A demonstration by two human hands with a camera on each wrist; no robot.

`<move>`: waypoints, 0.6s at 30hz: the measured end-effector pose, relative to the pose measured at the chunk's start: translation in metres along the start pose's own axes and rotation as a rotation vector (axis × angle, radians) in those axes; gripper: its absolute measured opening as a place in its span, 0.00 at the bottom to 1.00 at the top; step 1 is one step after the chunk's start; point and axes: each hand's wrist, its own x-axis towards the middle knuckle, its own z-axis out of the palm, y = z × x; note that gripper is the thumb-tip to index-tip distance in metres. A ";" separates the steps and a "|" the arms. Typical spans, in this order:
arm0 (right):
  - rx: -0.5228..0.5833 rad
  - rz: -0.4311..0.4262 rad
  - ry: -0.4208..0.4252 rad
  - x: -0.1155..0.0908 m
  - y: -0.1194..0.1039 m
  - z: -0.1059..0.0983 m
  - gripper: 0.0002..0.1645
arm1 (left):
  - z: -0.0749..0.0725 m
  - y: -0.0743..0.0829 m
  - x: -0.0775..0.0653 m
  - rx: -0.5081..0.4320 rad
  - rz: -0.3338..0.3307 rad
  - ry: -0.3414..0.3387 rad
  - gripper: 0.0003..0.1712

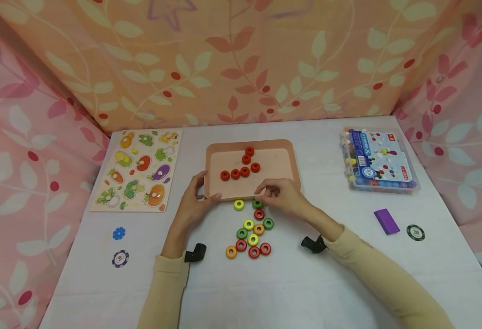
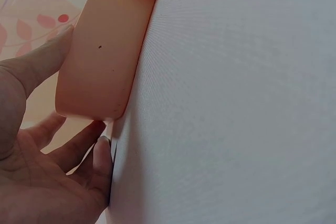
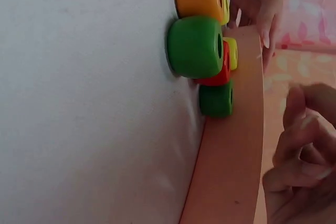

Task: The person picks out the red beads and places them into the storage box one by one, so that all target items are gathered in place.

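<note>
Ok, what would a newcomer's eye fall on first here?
Probably the red beads inside the pinkish tray near the head view's centre, with mixed-colour beads just in front of it. The vegetable board at left and the clear plastic case at right might draw a glance next.

Tan sleeves [image 1: 166,292] — plain, long — with black wrist cameras [image 1: 196,252]

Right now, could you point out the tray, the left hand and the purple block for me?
Tray [image 1: 278,160]: head view, on its bare floor.
Left hand [image 1: 192,201]: head view, on the middle of the hand.
Purple block [image 1: 386,221]: head view, on its top face.
</note>
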 end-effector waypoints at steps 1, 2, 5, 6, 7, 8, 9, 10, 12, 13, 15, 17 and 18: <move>-0.003 0.012 -0.041 -0.002 0.000 0.000 0.06 | 0.000 0.000 0.000 0.001 -0.002 0.000 0.49; -0.015 0.028 -0.084 -0.004 0.000 0.000 0.06 | 0.000 0.000 0.000 0.002 -0.002 0.000 0.49; -0.051 0.077 -0.199 -0.007 0.007 0.001 0.08 | 0.000 0.000 0.000 0.001 -0.003 -0.002 0.49; -0.060 0.092 -0.229 -0.009 0.008 0.001 0.09 | 0.000 0.000 0.000 0.001 -0.004 -0.001 0.49; -0.073 0.102 -0.249 -0.009 0.009 0.001 0.09 | 0.000 0.000 0.000 0.001 -0.004 -0.001 0.49; -0.083 0.108 -0.265 -0.010 0.010 0.001 0.09 | 0.000 0.000 0.000 0.001 -0.004 -0.001 0.49; -0.089 0.111 -0.273 -0.011 0.011 0.001 0.09 | 0.000 0.000 0.000 0.001 -0.005 -0.001 0.49; -0.094 0.112 -0.278 -0.011 0.012 0.001 0.10 | 0.000 0.001 0.000 0.001 -0.005 -0.001 0.49; -0.107 0.105 -0.281 -0.011 0.012 0.002 0.10 | 0.000 0.001 0.000 0.001 -0.006 0.001 0.48; -0.114 0.102 -0.284 -0.011 0.012 0.002 0.10 | 0.000 0.001 0.000 0.000 -0.007 0.001 0.48; -0.121 0.102 -0.293 -0.012 0.013 0.004 0.11 | 0.000 0.001 0.000 0.002 -0.011 0.002 0.48; -0.127 0.101 -0.305 -0.012 0.013 0.006 0.12 | 0.000 0.001 -0.001 0.002 -0.017 0.003 0.49; -0.132 0.100 -0.309 -0.012 0.013 0.007 0.13 | 0.000 0.001 -0.001 0.002 -0.020 0.003 0.49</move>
